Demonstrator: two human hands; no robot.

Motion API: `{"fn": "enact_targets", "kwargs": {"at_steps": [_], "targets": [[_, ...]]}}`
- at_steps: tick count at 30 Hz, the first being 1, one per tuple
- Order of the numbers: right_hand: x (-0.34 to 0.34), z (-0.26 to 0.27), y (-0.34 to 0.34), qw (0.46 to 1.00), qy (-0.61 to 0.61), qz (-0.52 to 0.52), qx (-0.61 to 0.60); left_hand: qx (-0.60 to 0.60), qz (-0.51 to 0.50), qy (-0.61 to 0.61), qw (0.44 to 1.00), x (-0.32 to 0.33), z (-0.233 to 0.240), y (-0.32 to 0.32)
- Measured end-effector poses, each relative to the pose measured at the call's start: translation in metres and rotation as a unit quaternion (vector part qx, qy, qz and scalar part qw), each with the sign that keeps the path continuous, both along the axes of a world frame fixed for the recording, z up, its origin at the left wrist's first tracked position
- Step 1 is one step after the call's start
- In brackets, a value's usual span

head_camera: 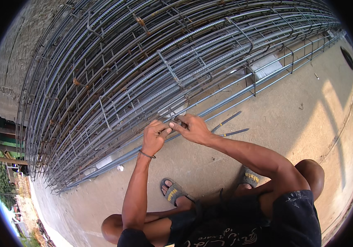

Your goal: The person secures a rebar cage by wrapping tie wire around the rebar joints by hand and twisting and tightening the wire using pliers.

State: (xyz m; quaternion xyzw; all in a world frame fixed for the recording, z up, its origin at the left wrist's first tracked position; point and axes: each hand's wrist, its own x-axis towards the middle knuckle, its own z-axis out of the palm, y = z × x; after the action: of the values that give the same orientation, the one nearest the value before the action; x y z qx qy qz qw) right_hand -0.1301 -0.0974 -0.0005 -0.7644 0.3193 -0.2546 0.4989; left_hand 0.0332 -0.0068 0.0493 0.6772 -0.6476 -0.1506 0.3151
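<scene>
My left hand (156, 136) is curled, its thumb pressed to the forefinger at the near edge of a slim rebar cage (226, 106) on the floor. Just to its right, my right hand (193, 128) pinches a thin steel stirrup (171, 111) whose bent end pokes up between the hands. The fingertips nearly meet there, and they hide the exact grip and any tie wire. Beyond my right wrist, two dark handles with yellow bands (230, 122), seemingly of pincers, lie on the concrete. The wrist hides their head.
A large stack of rebar cages (151, 61) fills the space ahead, with stirrups jutting out. Pale blocks (266, 67) sit beneath the front cage. Behind stands a rough concrete wall (18, 46). My sandalled feet (174, 192) rest on the concrete floor (192, 163).
</scene>
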Motion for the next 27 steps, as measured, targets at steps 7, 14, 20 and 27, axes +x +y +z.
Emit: {"fn": "enact_targets", "kwargs": {"at_steps": [7, 14, 20, 27], "targets": [[0.007, -0.020, 0.010, 0.992, -0.113, -0.034, -0.043, 0.061, -0.022, 0.019, 0.998, 0.008, 0.011, -0.005], [0.009, -0.023, -0.003, 0.980, -0.071, -0.003, -0.186, 0.050, -0.021, 0.015, 0.998, 0.007, 0.013, -0.005], [0.012, -0.027, -0.006, 0.957, -0.071, 0.024, -0.280, -0.012, -0.066, -0.286, 0.956, -0.002, -0.006, 0.008], [0.011, -0.014, -0.001, 0.969, -0.064, 0.031, -0.235, -0.053, 0.015, -0.406, 0.912, -0.013, -0.065, 0.011]]}}
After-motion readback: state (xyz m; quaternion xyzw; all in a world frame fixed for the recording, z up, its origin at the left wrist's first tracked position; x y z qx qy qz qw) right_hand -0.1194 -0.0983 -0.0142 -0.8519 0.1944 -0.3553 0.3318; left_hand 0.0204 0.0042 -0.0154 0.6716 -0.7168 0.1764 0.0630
